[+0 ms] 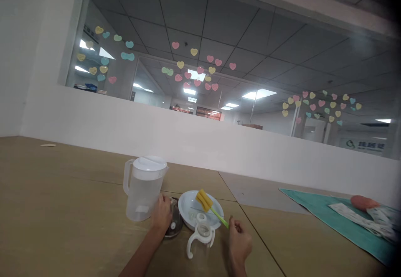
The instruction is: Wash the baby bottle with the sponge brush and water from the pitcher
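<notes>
My right hand (239, 240) is closed round the end of the green handle of a sponge brush (204, 200). The brush's yellow sponge head lies over a white bowl (185, 197). My left hand (162, 215) has its fingers curled at the near edge of a dark, round, shiny lid-like thing (175, 220), whose kind I cannot make out. In front of the bowl stands a clear bottle (203, 229) with a white collar and curved white handles. Just left of my left hand is a translucent lidded pitcher (142, 195) holding clear liquid.
A teal cloth (313, 204) spreads over the right of the tan table (78, 210), with a patterned cloth (360, 220) and an orange-red rounded thing (363, 202) on it. Behind runs a white wall (188, 137) below a window. A small flat pale piece (48, 145) lies far left.
</notes>
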